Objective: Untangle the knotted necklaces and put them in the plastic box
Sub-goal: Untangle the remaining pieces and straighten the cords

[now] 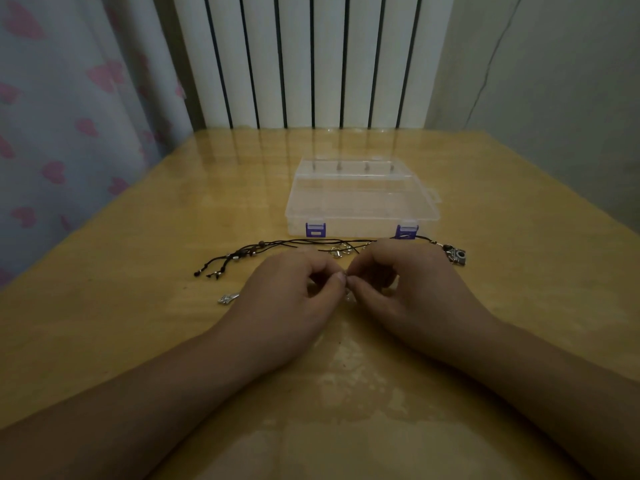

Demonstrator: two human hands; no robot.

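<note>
Black cord necklaces (277, 243) lie tangled across the table, their beaded ends fanned out at the left and a camera-shaped pendant (456, 257) at the right. A small silver pendant (228, 298) lies beside my left hand (291, 292). My left hand and my right hand (401, 278) meet fingertip to fingertip, each pinching a small silver part of a necklace between thumb and forefinger. Just behind them are silver rings (341, 252) on the cords. The clear plastic box (360, 202) with purple clasps stands closed beyond the cords.
The wooden table (173, 202) has a glossy top with a back edge near a white radiator (311, 60). A curtain with pink hearts (69, 116) hangs at the left and a plain wall stands at the right.
</note>
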